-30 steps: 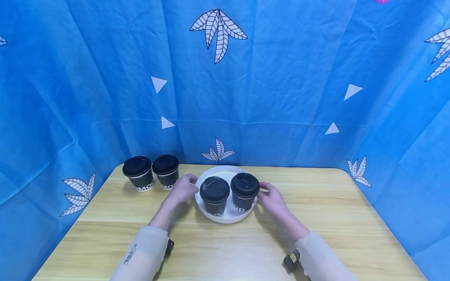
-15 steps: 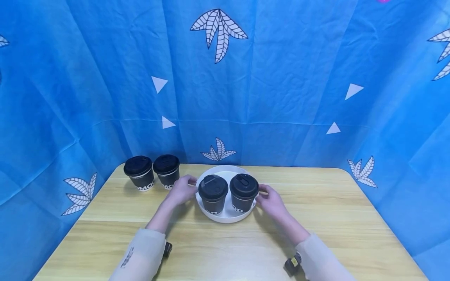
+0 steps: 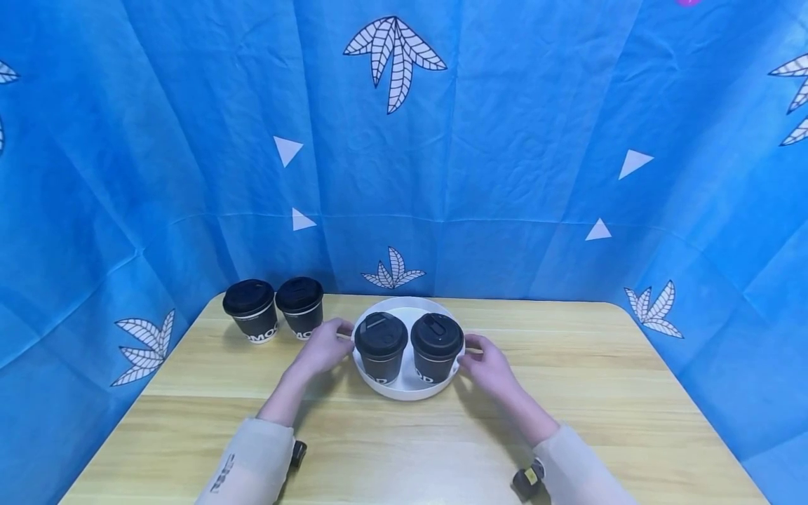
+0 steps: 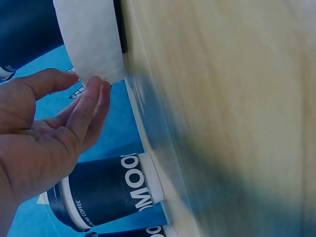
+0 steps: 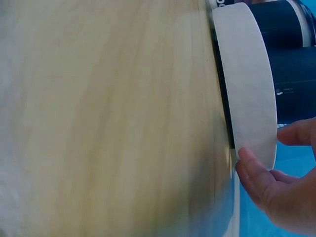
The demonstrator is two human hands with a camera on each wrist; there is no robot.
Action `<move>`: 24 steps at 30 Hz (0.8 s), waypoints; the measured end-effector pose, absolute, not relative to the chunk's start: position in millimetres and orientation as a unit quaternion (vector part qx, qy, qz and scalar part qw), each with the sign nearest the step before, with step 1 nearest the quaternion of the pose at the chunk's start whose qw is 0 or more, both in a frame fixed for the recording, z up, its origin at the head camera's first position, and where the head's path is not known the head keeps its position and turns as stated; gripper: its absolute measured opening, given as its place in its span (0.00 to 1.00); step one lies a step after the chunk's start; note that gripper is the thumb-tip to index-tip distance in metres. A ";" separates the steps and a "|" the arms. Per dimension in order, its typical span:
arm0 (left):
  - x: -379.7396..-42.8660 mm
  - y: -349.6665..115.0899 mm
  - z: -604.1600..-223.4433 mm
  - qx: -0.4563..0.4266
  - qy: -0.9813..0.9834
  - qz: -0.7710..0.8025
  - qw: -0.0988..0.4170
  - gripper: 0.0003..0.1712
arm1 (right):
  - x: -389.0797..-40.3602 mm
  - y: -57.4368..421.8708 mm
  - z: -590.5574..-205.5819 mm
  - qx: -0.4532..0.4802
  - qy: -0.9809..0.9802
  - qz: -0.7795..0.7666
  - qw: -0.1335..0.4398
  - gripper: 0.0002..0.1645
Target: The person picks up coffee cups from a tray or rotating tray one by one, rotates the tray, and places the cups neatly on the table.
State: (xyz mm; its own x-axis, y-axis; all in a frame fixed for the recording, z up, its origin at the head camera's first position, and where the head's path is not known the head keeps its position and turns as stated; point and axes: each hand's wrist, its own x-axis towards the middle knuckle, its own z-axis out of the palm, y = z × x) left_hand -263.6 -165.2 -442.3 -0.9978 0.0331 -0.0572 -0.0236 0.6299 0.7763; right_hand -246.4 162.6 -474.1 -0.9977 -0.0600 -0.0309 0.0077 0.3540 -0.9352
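A round white tray with a raised rim sits on the table, bearing two black lidded paper coffee cups, a left cup and a right cup, side by side and upright. My left hand holds the tray's left side. In the left wrist view its thumb is at the rim and its fingertips meet the white wall. My right hand grips the opposite side, with the thumb on the upper rim and fingers low on the wall in the right wrist view.
Two more black lidded coffee cups, one at far left and another beside it, stand at the back left of the wooden table, close to my left hand. A blue printed curtain hangs behind and along both sides.
The two cups in the tray have shifted slightly left. Both hands keep to the tray's sides, the right one a little lower in view. The back-left cups stay put.
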 end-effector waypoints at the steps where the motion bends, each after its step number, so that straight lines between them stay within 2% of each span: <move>1: -263.6 -165.0 -442.2 0.003 0.903 0.429 0.033 0.23 | -246.8 163.0 -474.1 -0.014 0.823 -0.567 0.030 0.31; 11: -268.1 -164.6 -443.0 0.005 0.904 0.427 0.030 0.22 | -256.3 165.5 -472.2 -0.007 0.820 -0.571 0.040 0.34; 24: -280.8 -167.7 -450.0 0.019 0.903 0.428 0.016 0.20 | -255.5 162.9 -470.7 -0.012 0.817 -0.575 0.043 0.32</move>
